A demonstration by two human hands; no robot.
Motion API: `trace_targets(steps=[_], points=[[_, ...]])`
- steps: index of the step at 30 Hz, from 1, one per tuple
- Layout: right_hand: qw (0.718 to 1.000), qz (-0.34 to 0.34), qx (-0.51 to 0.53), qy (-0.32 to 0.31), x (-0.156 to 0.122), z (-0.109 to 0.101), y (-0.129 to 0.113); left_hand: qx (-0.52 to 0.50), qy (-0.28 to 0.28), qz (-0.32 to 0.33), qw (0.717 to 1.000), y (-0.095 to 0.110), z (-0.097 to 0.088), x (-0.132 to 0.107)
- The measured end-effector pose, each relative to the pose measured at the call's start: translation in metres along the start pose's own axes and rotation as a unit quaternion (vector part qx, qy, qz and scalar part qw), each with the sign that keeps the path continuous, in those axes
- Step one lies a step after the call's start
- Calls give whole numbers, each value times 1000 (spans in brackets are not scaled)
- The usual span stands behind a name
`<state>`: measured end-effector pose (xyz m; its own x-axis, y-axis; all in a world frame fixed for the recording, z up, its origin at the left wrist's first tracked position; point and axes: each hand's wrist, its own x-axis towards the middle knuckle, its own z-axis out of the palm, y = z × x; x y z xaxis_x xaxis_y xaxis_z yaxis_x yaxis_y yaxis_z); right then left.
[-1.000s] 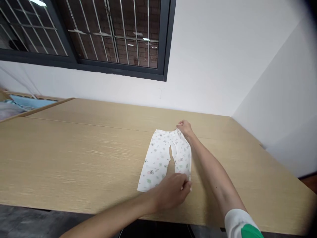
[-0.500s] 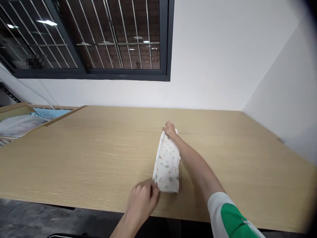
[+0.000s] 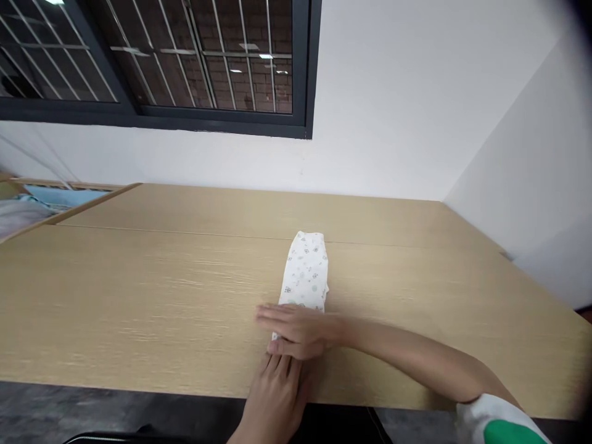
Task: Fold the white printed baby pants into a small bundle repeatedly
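A folded white cloth (image 3: pixel 305 268) with a small green and dark print lies lengthwise on the wooden table. My right hand (image 3: pixel 298 330) rests flat across its lower part, fingers stretched toward the left and slightly blurred. Just below, my left hand (image 3: pixel 277 388) lies palm down at the near end of the cloth, its fingers extended and their tips partly under my right hand. Both hands cover that near end, so its edge is hidden.
The light wooden table (image 3: pixel 161 290) has a seam running across it. Behind it are a white wall (image 3: pixel 379 111) and a dark-framed barred window (image 3: pixel 198 55). At the far left, a wooden-edged compartment holds light blue fabric (image 3: pixel 65 196) and whitish fabric (image 3: pixel 21 216).
My right hand has let go of the cloth's far end and come back to lie across its near part. My left hand has flattened onto the near end. The view has shifted slightly.
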<state>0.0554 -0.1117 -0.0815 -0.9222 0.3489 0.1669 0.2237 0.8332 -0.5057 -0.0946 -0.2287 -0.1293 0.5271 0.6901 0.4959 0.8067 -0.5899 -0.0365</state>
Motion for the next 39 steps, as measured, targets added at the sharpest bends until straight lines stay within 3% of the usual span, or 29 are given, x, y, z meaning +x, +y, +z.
trace_targets(steps=[3, 7, 13, 19, 22, 26, 29, 32, 35, 39], points=[[1000, 6, -14, -27, -12, 11, 4, 2, -10, -6, 1000, 1, 7, -6], [996, 18, -87, -2, -14, 7, 38, 23, 18, 8, 1000, 1, 11, -10], [980, 87, -168, 58, -9, -15, 106, 9, 10, -2, 1000, 3, 14, -14], [966, 182, -148, 106, 2, -45, 170, -4, 1, -8, 1000, 4, 15, -16], [958, 221, -136, 124, 8, -60, 193, -13, 1, -14, 1000, 6, 15, -17], [958, 226, -147, 95, 12, -72, 209, -10, -3, -15, 1000, 7, 12, -16], [955, 217, -166, 113, 12, -73, 208, -24, -10, -4, 1000, -7, 4, -8], [945, 198, -189, 176, 12, -70, 191, -90, -66, 15, 994, -32, -10, 5], [936, 173, -226, 208, 6, -64, 154, -149, -109, 27, 982, -54, -22, 18], [940, 151, -241, 188, -12, -48, 84, -169, -93, 43, 980, -64, -22, 25]])
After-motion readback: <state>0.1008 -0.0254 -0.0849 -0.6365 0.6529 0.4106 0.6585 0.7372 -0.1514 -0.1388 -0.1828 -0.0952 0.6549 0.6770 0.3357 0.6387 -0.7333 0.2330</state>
